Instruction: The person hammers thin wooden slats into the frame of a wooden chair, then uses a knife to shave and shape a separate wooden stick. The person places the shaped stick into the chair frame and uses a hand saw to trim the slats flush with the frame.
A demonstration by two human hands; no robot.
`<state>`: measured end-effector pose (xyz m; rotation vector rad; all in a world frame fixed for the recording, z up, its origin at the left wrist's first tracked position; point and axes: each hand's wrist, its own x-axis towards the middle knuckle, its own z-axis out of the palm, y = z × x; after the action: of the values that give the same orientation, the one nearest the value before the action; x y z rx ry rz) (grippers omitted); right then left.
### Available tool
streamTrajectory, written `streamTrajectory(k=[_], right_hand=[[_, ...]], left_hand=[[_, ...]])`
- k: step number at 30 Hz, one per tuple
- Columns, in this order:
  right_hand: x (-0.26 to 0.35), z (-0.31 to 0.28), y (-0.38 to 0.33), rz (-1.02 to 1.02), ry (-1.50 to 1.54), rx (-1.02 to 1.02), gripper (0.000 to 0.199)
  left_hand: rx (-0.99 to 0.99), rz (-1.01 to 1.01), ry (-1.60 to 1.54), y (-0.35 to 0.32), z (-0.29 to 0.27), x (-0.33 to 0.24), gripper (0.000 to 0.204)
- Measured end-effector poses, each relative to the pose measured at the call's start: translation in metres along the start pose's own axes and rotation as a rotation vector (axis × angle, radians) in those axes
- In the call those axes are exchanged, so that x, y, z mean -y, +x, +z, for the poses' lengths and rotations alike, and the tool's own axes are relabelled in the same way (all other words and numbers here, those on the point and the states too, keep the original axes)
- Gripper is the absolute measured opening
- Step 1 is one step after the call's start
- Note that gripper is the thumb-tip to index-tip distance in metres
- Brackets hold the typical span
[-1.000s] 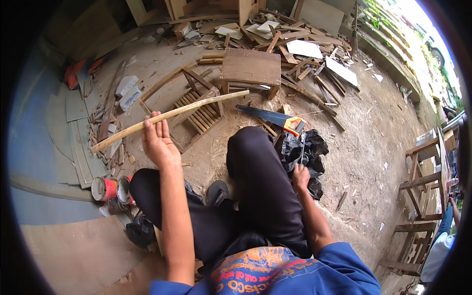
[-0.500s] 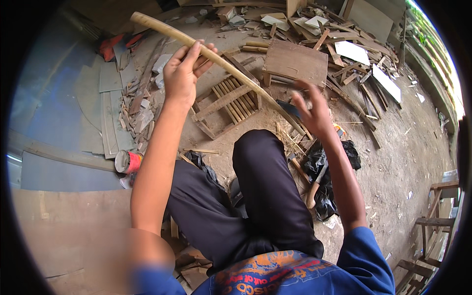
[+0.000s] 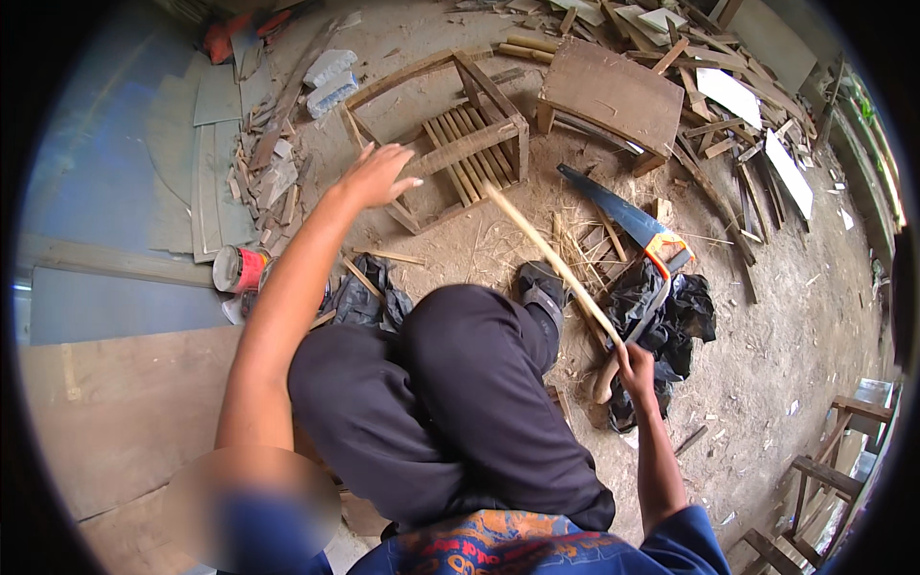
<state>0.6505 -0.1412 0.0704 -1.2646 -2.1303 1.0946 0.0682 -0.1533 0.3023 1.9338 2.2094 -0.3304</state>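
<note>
My right hand [image 3: 636,372] is closed around one end of a long, pale bamboo strip [image 3: 548,251]. The strip slants away from it, up and to the left. My left hand [image 3: 376,176] is empty, fingers apart, above the near left side of a wooden frame [image 3: 479,142] with several bamboo slats [image 3: 460,158] across its inside. Whether that hand touches the frame I cannot tell. Just by my right hand lies a wooden-handled blade [image 3: 604,381] on black plastic [image 3: 685,311]. A hand saw [image 3: 618,213] with an orange and black handle lies beyond it.
A low wooden stool [image 3: 613,96] stands beyond the saw. Scrap wood [image 3: 728,125] is heaped at the far right. A red-labelled can [image 3: 240,269] sits at the left by wooden boards [image 3: 134,402]. Wooden racks [image 3: 829,474] stand at the right edge.
The bamboo strip has left my left hand and is now held by my right hand, lower and to the right. My left hand has opened and come down near the frame.
</note>
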Motion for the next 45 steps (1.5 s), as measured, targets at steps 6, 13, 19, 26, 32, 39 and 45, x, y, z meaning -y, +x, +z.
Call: streamTrajectory(k=[6,13,19,26,32,39,45], right_hand=[[-0.033,-0.022,-0.057,0.298,-0.133,0.010,0.041],[0.035,0.034,0.059,0.193,-0.028,0.131,0.025],[0.080,0.085,0.182,-0.072,-0.177,0.180,0.020],[0.080,0.152,0.286,-0.293,-0.136,0.373,0.027],[0.086,0.182,0.295,-0.342,-0.143,0.328,0.030],[0.090,0.210,0.311,-0.480,-0.198,0.164,0.033],[0.095,0.205,0.295,-0.379,-0.165,0.069,0.040]], left_hand=[[-0.151,-0.098,-0.239,0.022,0.071,0.032,0.060],[-0.152,-0.188,-0.430,0.021,0.080,-0.017,0.051],[-0.330,-0.259,-0.707,0.035,0.080,-0.126,0.041],[-0.871,0.333,-0.970,0.018,0.090,-0.075,0.025],[-1.215,-0.789,-1.308,-0.066,0.210,-0.025,0.020],[-0.555,-0.580,-0.870,-0.048,0.296,0.013,0.022],[-0.986,-0.847,-1.480,-0.032,0.369,0.131,0.029]])
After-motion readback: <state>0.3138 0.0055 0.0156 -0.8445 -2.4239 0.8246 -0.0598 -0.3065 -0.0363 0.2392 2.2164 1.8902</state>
